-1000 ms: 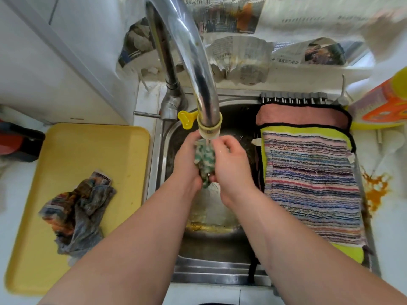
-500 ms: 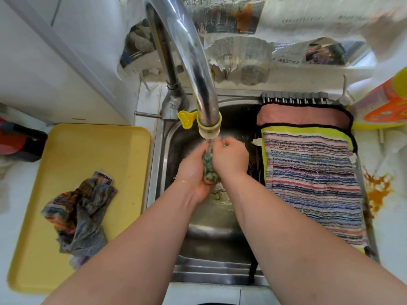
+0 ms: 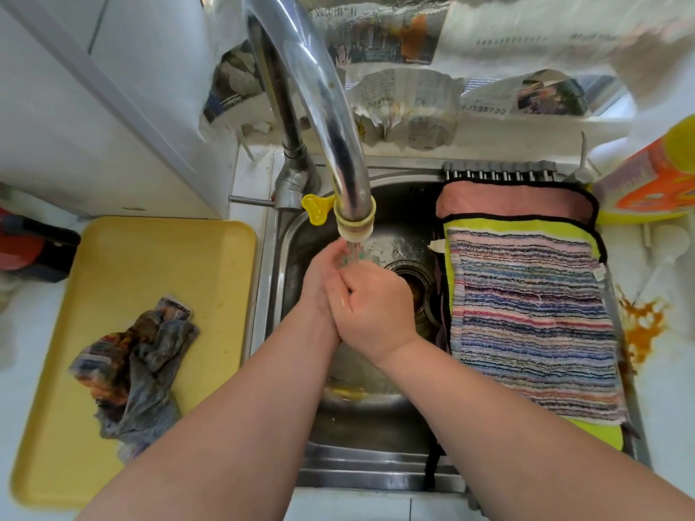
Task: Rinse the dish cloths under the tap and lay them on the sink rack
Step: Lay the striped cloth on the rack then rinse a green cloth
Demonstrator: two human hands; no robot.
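Under the chrome tap [image 3: 338, 152], water runs onto a small green-patterned cloth [image 3: 355, 256]. Both hands squeeze it over the sink [image 3: 361, 438]. My left hand [image 3: 323, 280] cups it from the left, and my right hand [image 3: 372, 306] wraps over it from the right, so only a tip of the cloth shows. A pink cloth [image 3: 507, 203], a yellow-green cloth [image 3: 526, 225] and a striped cloth [image 3: 534, 325] lie flat on the sink rack [image 3: 500, 175] at the right. A crumpled dark multicoloured cloth [image 3: 135, 366] sits on the yellow tray [image 3: 150, 265] at the left.
A yellow and orange bottle [image 3: 650, 182] stands at the right edge. An orange stain [image 3: 639, 325] marks the white counter beside the rack. A red and black object [image 3: 26, 246] lies at the far left. Newspaper [image 3: 406, 103] lines the back wall. The sink drain [image 3: 413, 280] shows beside my right hand.
My hands have closed tighter over the green cloth and my right hand has slid over the left, hiding most of the cloth. The other cloths have not moved.
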